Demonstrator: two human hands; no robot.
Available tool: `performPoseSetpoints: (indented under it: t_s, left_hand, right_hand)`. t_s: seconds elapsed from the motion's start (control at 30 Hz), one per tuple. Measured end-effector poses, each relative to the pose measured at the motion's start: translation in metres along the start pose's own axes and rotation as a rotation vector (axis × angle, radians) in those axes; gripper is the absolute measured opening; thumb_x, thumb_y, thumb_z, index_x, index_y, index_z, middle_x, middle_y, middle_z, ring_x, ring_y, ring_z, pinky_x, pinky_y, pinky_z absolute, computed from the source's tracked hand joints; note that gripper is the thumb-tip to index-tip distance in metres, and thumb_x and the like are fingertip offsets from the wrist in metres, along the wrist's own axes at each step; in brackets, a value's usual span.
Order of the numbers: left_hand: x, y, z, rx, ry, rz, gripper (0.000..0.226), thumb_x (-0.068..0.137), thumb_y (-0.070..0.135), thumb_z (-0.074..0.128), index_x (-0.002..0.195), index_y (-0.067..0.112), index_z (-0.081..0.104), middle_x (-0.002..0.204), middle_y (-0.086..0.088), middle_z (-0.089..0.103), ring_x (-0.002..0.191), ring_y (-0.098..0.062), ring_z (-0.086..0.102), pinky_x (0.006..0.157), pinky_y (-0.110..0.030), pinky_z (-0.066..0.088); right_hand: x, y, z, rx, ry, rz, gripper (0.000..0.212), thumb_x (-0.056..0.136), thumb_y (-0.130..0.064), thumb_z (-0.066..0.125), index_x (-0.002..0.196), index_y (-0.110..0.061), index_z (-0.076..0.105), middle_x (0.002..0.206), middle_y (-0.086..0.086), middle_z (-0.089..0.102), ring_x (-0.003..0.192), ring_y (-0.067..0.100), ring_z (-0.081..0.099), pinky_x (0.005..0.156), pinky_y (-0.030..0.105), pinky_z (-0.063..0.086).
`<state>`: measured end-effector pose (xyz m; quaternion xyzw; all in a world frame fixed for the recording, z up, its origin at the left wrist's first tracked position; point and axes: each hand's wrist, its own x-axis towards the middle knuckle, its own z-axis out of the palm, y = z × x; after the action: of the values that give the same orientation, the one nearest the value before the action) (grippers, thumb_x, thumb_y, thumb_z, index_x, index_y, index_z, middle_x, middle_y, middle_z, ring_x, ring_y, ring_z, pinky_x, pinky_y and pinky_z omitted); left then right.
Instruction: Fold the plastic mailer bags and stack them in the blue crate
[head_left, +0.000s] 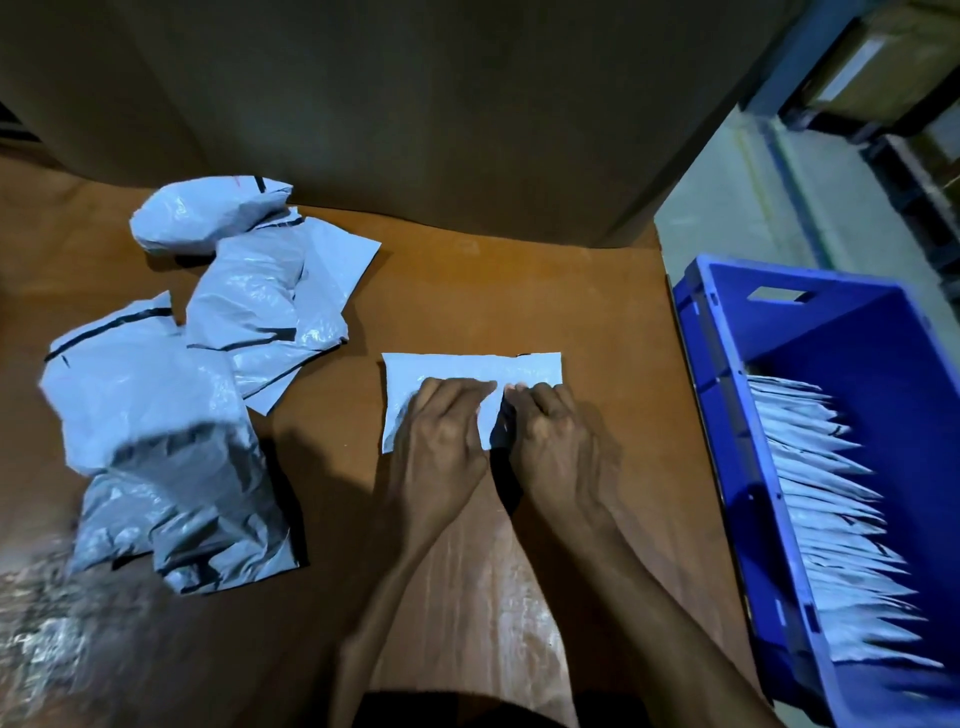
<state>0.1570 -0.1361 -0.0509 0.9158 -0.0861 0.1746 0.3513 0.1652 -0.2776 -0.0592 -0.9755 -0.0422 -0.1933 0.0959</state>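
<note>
Hands are working close together at the middle of the desk (519, 291), fingertips almost meeting. Left hand (441, 431) is lying on the folded mailer bag (467, 371), its fingers reaching fairly straight across the plastic and pressing it down. Right hand (556, 436) is resting on the same bag with its fingers bent at the knuckles; whether they are pinching a fold or only pressing cannot be told. A dark crease is showing between the two hands. The bag is lying flat as a pale rectangle, its long side running left to right.

To the right, off the desk edge, the blue crate (727, 415) is standing with a handle slot in its far wall. It is holding a row of folded bags (831, 519), packed on edge one behind another along its length.

To the left, a loose pile of unfolded mailer bags (156, 389) is lying crumpled on the desk, grey-white with black strips along their mouths. A small red mark on the farthest one is too small to read.

A brown cardboard wall (415, 104) is standing behind the desk.
</note>
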Motion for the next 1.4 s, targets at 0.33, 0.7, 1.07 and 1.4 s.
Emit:
performPoseSetpoints:
  t_s: [0.33, 0.7, 1.07, 1.4]
  left_hand:
    - [0.019, -0.002, 0.019, 0.357, -0.093, 0.046, 0.026, 0.09, 0.025, 0.068, 0.114, 0.014, 0.069, 0.117, -0.004, 0.061, 0.106, -0.028, 0.054, 0.082, -0.043, 0.043]
    - [0.009, -0.03, 0.008, 0.437, -0.201, 0.075, 0.065, 0.109, 0.038, 0.028, 0.166, 0.011, 0.011, 0.174, -0.011, 0.003, 0.161, -0.03, 0.001, 0.128, -0.056, 0.012]
    - [0.015, -0.045, 0.028, 0.549, -0.166, 0.072, 0.06, 0.108, 0.04, 0.023, 0.164, 0.021, 0.026, 0.172, -0.01, 0.017, 0.159, -0.034, 0.012, 0.126, -0.059, 0.017]
    - [0.032, -0.049, 0.015, 0.519, -0.354, 0.058, 0.064, 0.1, 0.05, 0.032, 0.161, 0.03, 0.03, 0.169, -0.004, 0.03, 0.156, -0.031, 0.027, 0.122, -0.048, -0.003]
  right_hand:
    - [0.026, 0.042, -0.025, 1.073, -0.319, 0.472, 0.018, 0.095, -0.014, 0.076, 0.109, -0.024, 0.081, 0.11, -0.012, 0.079, 0.109, 0.0, 0.069, 0.095, 0.025, 0.05]
    - [0.017, 0.007, 0.008, 0.235, -0.255, -0.097, 0.055, 0.111, -0.044, 0.027, 0.164, -0.026, 0.029, 0.173, -0.002, 0.02, 0.161, 0.017, 0.005, 0.127, 0.049, 0.019]
    - [0.023, 0.008, 0.021, 0.127, -0.316, -0.076, 0.055, 0.107, -0.042, 0.043, 0.161, -0.037, 0.033, 0.171, -0.008, 0.024, 0.162, 0.02, -0.001, 0.128, 0.048, 0.014]
    - [0.025, 0.005, 0.018, 0.142, -0.309, -0.064, 0.053, 0.109, -0.046, 0.025, 0.159, -0.033, 0.035, 0.169, -0.006, 0.027, 0.161, 0.023, 0.002, 0.129, 0.045, 0.008]
